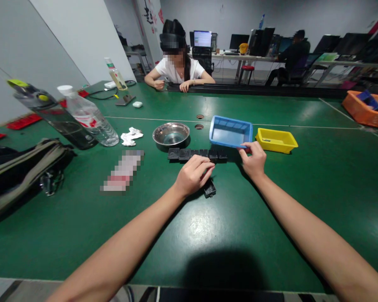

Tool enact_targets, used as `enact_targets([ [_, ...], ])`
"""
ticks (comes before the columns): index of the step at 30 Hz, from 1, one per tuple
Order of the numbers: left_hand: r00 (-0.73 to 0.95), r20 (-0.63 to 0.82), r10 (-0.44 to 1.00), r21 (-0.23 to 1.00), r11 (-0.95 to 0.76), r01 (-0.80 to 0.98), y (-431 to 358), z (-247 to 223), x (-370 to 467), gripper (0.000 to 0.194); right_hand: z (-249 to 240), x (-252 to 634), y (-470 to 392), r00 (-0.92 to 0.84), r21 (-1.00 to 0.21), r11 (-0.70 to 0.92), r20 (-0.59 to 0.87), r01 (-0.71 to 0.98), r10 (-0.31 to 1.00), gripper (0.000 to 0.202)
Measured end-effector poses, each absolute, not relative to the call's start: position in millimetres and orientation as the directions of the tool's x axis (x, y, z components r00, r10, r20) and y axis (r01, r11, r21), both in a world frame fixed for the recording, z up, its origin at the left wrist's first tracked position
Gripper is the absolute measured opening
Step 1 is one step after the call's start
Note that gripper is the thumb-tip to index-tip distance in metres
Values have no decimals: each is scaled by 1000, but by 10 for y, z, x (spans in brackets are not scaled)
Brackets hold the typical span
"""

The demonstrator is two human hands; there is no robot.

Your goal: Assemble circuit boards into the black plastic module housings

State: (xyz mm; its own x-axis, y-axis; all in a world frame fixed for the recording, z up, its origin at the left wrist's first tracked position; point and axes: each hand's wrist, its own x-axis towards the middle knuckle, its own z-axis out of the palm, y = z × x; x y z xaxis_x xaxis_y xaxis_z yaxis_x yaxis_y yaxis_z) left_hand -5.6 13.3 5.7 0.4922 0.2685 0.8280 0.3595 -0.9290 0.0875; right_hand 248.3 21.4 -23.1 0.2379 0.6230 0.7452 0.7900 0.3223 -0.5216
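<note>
A row of several small black boxes [185,154] lies across the middle of the green table. My left hand [195,174] is closed over the right part of that row, its fingers together; what they hold, if anything, is hidden. Just below those fingers sits a single open black box [209,189]. My right hand [253,160] pinches the lower right edge of a blue tray [231,131], which looks tilted and has nothing visible inside. Right of it stands a yellow tray [276,140] with a small item in it. A metal bowl [171,135] is behind the row.
Bottles [90,115], a black bag [22,176], crumpled tissue [131,136] and a blurred packet [122,173] occupy the left side. An orange basket [365,113] is at the far right. Across the green table [239,226] sits a person, hands on its far edge.
</note>
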Motion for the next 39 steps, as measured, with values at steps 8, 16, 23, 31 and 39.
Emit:
enact_targets([
  [8, 689, 470, 552, 564, -788, 248, 125, -35, -30, 20, -290, 2808, 399, 401, -636, 101, 594, 765, 698, 17],
  [16, 784, 244, 571, 634, -705, 316, 156, -31, -64, 40, -279, 2840, 393, 399, -731, 63, 441, 680, 804, 44],
  [23, 873, 249, 418, 572, -791, 216, 131, 6, -109, 57, -188, 3197, 330, 671, -632, -380, 313, 675, 672, 54],
  [31, 892, 244, 380, 434, -866, 250, 35, 13, -34, 38, -179, 3437, 251, 701, -590, -444, 323, 675, 636, 46],
  [39, 875, 344, 341, 305, -922, 240, 138, 3, -107, 41, -179, 3214, -83, 426, -485, -128, 574, 865, 699, 36],
])
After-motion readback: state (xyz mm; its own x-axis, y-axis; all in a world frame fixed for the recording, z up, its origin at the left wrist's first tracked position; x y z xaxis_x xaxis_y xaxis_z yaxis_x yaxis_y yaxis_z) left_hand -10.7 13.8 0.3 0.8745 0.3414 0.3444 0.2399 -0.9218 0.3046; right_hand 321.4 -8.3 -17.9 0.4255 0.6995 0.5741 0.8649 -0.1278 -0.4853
